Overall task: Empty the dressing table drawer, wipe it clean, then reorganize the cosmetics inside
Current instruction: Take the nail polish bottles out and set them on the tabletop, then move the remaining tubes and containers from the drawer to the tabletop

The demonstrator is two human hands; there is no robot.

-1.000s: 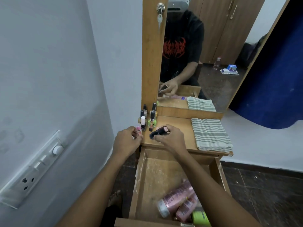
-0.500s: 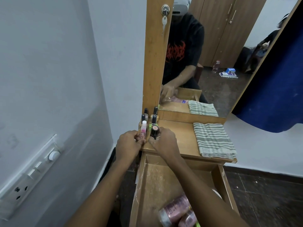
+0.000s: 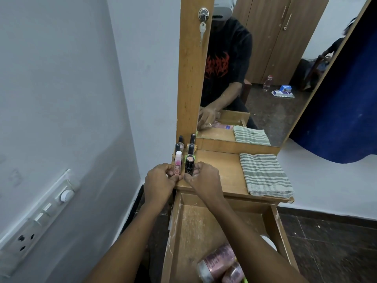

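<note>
At the far left of the table top, the left hand pinches a small pink tube near its base, holding it upright beside the row of little dark-capped bottles against the mirror frame. Just to its right, the right hand grips a black lipstick low on its barrel, also upright, its uncapped pink tip facing up. Both are light, stiff and narrow-footed, so they would likely tip at a nudge; a hold low on the body suits setting them down square. Further right a folded striped cloth lies flat on the table. Below, the open drawer shows a dusty, scuffed floor, with pink cans lying on their sides at its near end. They look smooth and prone to roll, best taken around the middle.
</note>
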